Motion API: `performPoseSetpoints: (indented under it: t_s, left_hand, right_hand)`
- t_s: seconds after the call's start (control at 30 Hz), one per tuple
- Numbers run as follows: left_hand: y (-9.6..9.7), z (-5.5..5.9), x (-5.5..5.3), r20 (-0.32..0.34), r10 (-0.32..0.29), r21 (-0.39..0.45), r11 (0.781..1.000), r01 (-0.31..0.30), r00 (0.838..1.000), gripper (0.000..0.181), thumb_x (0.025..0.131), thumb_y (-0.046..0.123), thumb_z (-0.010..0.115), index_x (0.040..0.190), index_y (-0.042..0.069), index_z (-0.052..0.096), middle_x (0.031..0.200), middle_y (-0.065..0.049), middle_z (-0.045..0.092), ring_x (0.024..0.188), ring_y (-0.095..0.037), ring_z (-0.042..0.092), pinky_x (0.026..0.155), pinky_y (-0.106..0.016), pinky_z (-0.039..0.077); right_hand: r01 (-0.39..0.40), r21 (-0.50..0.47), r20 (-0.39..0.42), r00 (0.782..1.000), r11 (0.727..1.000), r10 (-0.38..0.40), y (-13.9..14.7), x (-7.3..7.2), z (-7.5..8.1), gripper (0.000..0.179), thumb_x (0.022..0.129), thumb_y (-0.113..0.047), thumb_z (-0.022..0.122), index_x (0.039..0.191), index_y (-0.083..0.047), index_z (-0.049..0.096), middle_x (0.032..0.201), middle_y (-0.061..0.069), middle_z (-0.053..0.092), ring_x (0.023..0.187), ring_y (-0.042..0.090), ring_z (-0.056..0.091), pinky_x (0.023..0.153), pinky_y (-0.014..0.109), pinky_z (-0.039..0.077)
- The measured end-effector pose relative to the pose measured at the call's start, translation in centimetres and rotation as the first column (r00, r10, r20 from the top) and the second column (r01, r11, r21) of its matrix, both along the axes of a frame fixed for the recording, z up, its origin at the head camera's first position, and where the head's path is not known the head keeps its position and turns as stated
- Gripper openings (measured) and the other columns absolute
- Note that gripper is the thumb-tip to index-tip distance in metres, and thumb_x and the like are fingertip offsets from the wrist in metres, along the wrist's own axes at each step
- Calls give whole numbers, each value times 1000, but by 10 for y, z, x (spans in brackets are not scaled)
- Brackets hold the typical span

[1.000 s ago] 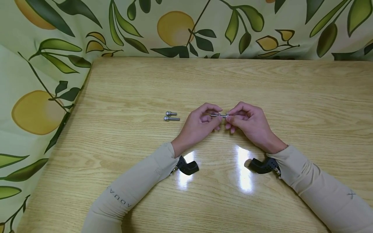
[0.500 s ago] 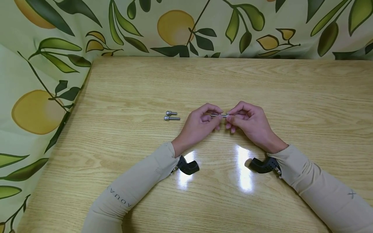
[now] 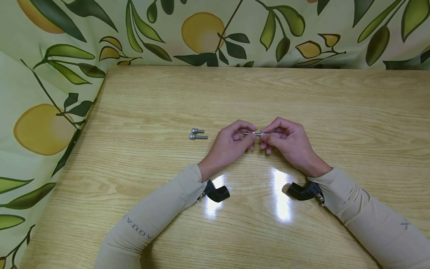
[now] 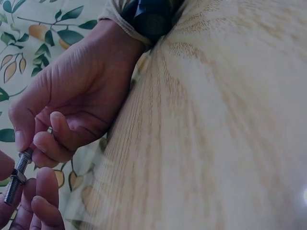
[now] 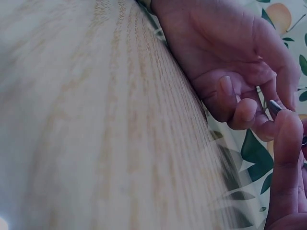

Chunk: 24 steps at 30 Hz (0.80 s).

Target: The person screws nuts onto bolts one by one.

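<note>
Thumb and fingertips of my right hand (image 3: pixel 289 142) pinch the head end of a silver bolt (image 3: pixel 258 134), whose threaded end points left. My left hand (image 3: pixel 231 142) pinches a small nut (image 4: pixel 18 176) partway along the shank. In the left wrist view the bolt's threads (image 4: pixel 10 194) show past the nut, between the left fingers. The right wrist view catches only the threaded tip (image 5: pixel 274 105); a thumb covers most of the rest. To the left of the left hand lie a shorter bolt (image 3: pixel 198 130) and a longer bolt (image 3: pixel 198 137), each with a nut close to its head.
The wood-grain table (image 3: pixel 161 97) runs under both hands. A fruit-and-leaf patterned cloth (image 3: pixel 144 22) hangs behind it and along its left edge. Black wrist cameras (image 3: pixel 217 192) stick out below both cuffs, over two bright light reflections.
Both hands stay in place around the bolt. Only a slight shift of the left fingertips at the nut shows, with more of the nut's shine visible now.
</note>
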<state>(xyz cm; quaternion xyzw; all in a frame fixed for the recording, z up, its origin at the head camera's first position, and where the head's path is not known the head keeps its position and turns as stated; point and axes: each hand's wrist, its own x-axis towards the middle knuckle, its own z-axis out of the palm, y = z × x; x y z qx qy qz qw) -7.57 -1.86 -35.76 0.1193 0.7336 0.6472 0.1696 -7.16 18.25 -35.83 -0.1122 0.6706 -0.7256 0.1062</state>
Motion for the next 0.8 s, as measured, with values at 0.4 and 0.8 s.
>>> performPoseSetpoints:
  t_s: [0.4,0.8]
  left_hand:
    - [-1,0,1,-6,-9,-8,1000,8,1000,19,96,23,62,114,16,63,101,-7,70,75,-16,68,68,-27,55]
    - [0,0,0,8,-21,7,1000,21,1000,26,95,22,63,119,13,60,108,-6,68,77,-14,68,70,-27,56]
  right_hand:
    - [-11,6,-8,1000,1000,11,0,0,-1,4,91,1,64,94,1,62,79,8,72,63,14,69,54,27,56]
    - [-13,-10,-14,1000,1000,12,0,0,0,5,90,2,64,95,2,63,78,8,72,62,15,68,54,26,56]
